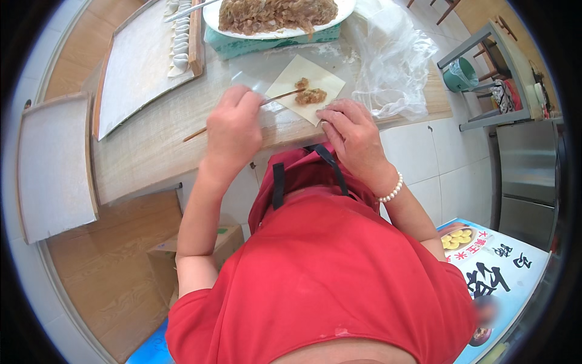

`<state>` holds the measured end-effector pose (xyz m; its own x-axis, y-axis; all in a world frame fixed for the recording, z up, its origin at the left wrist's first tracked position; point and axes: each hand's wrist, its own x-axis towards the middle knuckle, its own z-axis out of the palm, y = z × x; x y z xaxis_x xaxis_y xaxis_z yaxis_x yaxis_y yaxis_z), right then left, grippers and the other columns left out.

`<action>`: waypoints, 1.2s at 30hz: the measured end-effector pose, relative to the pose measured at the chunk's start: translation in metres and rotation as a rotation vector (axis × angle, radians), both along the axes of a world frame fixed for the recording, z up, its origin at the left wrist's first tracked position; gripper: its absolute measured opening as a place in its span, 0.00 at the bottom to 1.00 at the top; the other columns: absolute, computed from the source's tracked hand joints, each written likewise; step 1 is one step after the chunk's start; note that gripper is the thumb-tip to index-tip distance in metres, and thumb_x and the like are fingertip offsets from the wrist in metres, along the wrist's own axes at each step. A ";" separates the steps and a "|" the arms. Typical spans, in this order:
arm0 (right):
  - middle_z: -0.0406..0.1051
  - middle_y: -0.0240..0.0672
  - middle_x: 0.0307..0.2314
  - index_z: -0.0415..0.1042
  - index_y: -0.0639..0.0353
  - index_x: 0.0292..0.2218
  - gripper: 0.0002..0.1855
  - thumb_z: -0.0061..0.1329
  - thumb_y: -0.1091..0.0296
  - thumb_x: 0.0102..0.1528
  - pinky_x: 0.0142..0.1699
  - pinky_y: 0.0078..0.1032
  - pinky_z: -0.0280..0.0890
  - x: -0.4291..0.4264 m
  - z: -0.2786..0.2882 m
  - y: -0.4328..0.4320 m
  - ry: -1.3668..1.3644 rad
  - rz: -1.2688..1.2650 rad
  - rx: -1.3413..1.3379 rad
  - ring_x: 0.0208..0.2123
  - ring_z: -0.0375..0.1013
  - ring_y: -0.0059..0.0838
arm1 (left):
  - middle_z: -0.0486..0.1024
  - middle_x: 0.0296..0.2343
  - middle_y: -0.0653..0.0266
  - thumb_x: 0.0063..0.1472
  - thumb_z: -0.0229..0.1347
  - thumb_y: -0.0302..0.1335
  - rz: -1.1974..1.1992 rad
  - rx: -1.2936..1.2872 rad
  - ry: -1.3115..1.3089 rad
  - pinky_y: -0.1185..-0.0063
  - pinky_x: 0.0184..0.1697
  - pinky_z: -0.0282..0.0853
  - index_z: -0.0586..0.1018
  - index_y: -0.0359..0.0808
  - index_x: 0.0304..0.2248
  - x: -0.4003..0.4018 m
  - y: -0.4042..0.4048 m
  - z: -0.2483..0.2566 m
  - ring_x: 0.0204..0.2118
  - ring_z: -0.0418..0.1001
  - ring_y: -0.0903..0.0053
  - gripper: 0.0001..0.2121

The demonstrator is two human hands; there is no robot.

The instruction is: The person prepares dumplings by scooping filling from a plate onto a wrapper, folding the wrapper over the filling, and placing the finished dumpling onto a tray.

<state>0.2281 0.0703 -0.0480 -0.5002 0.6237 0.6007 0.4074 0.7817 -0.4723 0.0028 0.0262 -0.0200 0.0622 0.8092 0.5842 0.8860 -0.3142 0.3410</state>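
Observation:
My left hand [234,125] is closed around a thin wooden stick [195,135], and is slightly blurred. The stick's tip touches the minced filling [311,96] on a square dough wrapper [291,75]. A smaller clump of filling sits just above the larger one. With thumb and fingers, my right hand [352,134] pinches the wrapper's near right corner; a bead bracelet circles that wrist. The wrapper lies close to the front edge of the table [145,150]. Beyond it, a white plate [348,10] bears a large mound of filling [277,16].
The plate rests on a green box [277,44]. Crumpled plastic bags [393,68] lie to the right. At left, a wood-framed tray [136,73] holds a row of folded dumplings [181,41], with a metal utensil [191,11] across it. Another tray [54,168] juts past the table's left end.

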 end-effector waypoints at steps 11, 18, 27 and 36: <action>0.69 0.35 0.30 0.73 0.60 0.33 0.09 0.53 0.79 0.46 0.41 0.30 0.65 -0.001 0.000 0.001 0.019 -0.014 -0.022 0.36 0.69 0.38 | 0.71 0.27 0.58 0.52 0.52 0.15 -0.017 -0.046 -0.067 0.72 0.31 0.67 0.75 0.33 0.28 0.003 0.001 -0.006 0.29 0.71 0.61 0.05; 0.69 0.32 0.26 0.75 0.57 0.26 0.05 0.56 0.75 0.43 0.38 0.28 0.65 -0.005 0.007 0.009 -0.051 0.002 0.066 0.33 0.68 0.34 | 0.71 0.27 0.59 0.50 0.53 0.17 -0.033 -0.090 -0.133 0.70 0.33 0.68 0.76 0.35 0.28 0.005 0.012 -0.017 0.32 0.71 0.61 0.05; 0.68 0.32 0.25 0.75 0.57 0.24 0.03 0.56 0.74 0.44 0.35 0.27 0.66 -0.007 0.001 0.012 -0.002 0.017 0.054 0.30 0.68 0.33 | 0.71 0.26 0.58 0.50 0.55 0.15 -0.071 -0.091 -0.073 0.74 0.32 0.66 0.75 0.31 0.27 0.007 0.009 -0.013 0.30 0.71 0.64 0.04; 0.68 0.33 0.25 0.75 0.58 0.25 0.03 0.56 0.75 0.44 0.35 0.27 0.66 -0.007 -0.001 0.012 0.029 0.031 0.029 0.30 0.68 0.34 | 0.72 0.25 0.58 0.51 0.54 0.16 0.070 -0.089 -0.170 0.74 0.31 0.66 0.77 0.32 0.29 -0.011 0.026 -0.014 0.28 0.71 0.64 0.05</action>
